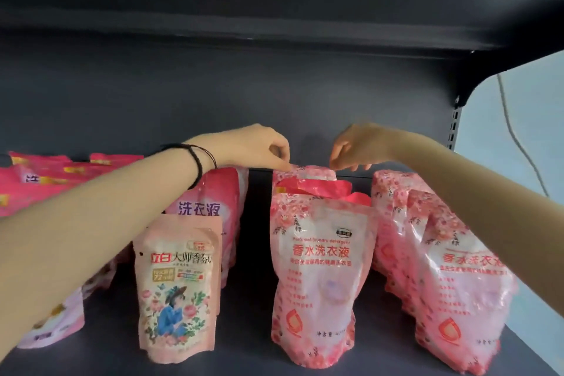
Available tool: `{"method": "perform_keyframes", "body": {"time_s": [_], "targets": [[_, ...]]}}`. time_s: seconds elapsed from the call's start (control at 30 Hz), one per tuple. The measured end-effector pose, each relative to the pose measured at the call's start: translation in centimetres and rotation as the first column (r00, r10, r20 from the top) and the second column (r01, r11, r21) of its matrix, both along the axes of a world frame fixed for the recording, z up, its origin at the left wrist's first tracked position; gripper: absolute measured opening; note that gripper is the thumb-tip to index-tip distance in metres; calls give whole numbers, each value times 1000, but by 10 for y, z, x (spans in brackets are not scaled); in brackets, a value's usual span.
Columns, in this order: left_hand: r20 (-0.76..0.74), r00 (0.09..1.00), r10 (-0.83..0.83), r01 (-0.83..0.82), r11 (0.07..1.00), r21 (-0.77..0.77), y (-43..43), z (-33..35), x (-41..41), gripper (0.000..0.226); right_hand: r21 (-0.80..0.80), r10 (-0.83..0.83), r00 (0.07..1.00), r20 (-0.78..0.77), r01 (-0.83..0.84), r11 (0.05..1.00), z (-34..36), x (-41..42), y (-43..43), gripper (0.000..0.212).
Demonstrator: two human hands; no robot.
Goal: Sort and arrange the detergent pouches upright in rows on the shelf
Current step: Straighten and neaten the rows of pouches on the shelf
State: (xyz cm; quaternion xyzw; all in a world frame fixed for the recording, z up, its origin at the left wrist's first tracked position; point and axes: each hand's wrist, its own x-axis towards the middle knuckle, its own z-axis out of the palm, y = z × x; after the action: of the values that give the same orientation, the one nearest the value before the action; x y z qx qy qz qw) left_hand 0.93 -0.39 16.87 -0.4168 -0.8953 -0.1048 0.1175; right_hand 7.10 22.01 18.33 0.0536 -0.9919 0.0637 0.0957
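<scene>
On the dark shelf (244, 360) stand rows of pink detergent pouches. At the back of the middle row a floral pink pouch (303, 172) is held by its top edge: my left hand (262, 146) pinches the left corner and my right hand (355, 148) pinches the right corner. In front of it stand a red-topped pouch (317, 186) and a floral pouch (320, 278) at the row's front. A peach pouch with a figure in blue (178, 287) stands front left, before a deep pink pouch (213, 201).
Several floral pouches (451, 268) crowd the right side, leaning. More deep pink pouches (45, 177) fill the left, partly hidden by my left forearm. The upper shelf (274, 9) hangs close overhead. A shelf bracket (454, 119) and a pale wall with a cable lie at right.
</scene>
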Motion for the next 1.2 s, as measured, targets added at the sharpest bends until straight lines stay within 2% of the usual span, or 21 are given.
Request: {"method": "perform_keyframes", "body": {"time_s": [0.13,0.27,0.47,0.53,0.6,0.7,0.8,0.93,1.0,1.1,1.2], "targets": [[186,981,-60,45,996,81,17,-22,-26,28,-40,-50,986,157,57,998,-16,-22,11,17],[310,947,-89,50,990,132,29,-39,-43,26,-21,-98,953,287,109,994,-25,-24,15,31],[413,903,-116,20,973,229,31,-42,-49,29,-82,-141,947,288,171,982,-21,-21,13,32],[421,901,-105,-25,956,292,28,-38,-49,24,-148,-143,958,250,184,972,-14,-20,11,30],[434,893,-122,-66,917,394,23,-28,-49,15,-279,-130,974,187,179,944,-3,-20,11,29],[470,846,-252,-113,777,619,14,-7,-44,7,-546,-109,993,40,113,830,15,-23,9,26],[461,799,-386,-168,593,787,9,16,-36,5,-787,-89,983,-163,-75,613,28,-30,-1,25],[388,802,-455,-230,364,903,5,42,-24,11,-915,-41,953,-300,-275,296,43,-38,-31,5],[359,814,-457,-259,268,928,0,51,-19,10,-938,-34,948,-316,-307,160,51,-42,-48,9],[340,827,-447,-294,171,940,-12,59,-16,9,-945,-32,946,-322,-319,79,59,-44,-70,11],[339,841,-422,-299,159,941,-31,63,-16,22,-947,-38,947,-319,-317,51,61,-45,-89,12]]}}
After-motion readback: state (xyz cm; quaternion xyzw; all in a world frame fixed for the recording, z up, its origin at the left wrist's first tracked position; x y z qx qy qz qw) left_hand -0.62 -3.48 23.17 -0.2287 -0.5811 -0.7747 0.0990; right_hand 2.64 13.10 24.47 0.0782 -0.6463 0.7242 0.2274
